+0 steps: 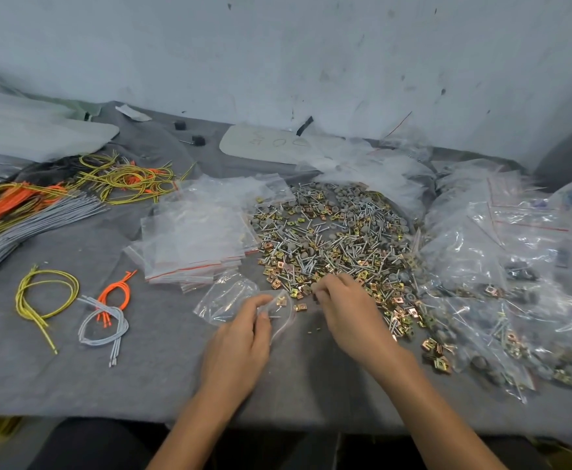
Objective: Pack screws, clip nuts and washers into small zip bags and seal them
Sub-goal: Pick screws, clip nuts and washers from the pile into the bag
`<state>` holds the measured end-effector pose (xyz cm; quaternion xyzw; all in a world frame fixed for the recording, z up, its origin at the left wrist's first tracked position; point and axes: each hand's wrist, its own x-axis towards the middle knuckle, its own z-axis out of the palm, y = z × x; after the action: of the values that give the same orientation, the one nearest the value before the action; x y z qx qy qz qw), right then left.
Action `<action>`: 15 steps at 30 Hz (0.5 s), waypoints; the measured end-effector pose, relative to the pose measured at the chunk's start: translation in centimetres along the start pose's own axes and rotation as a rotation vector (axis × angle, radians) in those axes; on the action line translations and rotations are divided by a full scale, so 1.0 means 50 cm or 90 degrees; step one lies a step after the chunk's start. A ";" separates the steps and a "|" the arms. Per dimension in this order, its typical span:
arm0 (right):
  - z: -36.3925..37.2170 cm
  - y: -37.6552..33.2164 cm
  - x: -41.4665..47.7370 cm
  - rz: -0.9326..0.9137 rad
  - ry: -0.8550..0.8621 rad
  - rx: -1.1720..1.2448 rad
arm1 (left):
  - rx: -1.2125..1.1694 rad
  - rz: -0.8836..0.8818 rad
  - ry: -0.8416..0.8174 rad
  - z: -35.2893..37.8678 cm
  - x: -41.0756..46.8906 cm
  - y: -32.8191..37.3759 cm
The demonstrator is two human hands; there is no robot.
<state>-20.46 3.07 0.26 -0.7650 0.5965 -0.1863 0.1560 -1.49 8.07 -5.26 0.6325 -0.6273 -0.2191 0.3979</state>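
Bench: covered in grey felt, running along a pale wall; the work sits at the middle of its near edge.
Heap: screws, brass-coloured clip nuts and grey washers mixed loose, right of centre, spilling toward the near edge.
Packed bags: piled along the right edge, touching the heap.
Empty bags: a flat stack just left of the heap.
Wires: yellow, orange and grey bundles toward the left edge, well apart from the work.
Open zip bag: lies between the stack and the near edge, mouth turned toward the heap. It is best kept that way, so that each piece travels little.
Left hand: thumb and curled fingers pinch the bag's lip. Lifting the upper lip would probably hold the mouth wide.
Right hand: fingers bunched and bent down at the heap's near fringe; I cannot tell whether they pinch a piece. Probably the picking step; count each kind before sealing.
Clip nut: seemingly just inside the mouth, and likely to slip out unless pushed deeper.
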 end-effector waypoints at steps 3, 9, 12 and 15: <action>0.011 -0.039 -0.045 -0.036 0.025 0.168 | -0.005 0.001 -0.009 0.001 0.001 -0.001; 0.068 -0.082 -0.063 -0.113 0.032 0.057 | -0.004 0.005 0.002 0.001 0.000 -0.004; 0.064 -0.065 -0.061 -0.122 0.047 0.047 | -0.012 0.007 0.005 0.000 0.001 -0.002; 0.029 -0.014 -0.058 -0.071 0.064 0.055 | -0.011 0.007 0.004 0.001 0.002 -0.003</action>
<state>-19.83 6.05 -0.99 -0.7794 0.5513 -0.2585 0.1478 -1.42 7.94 -5.39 0.6267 -0.6275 -0.2203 0.4063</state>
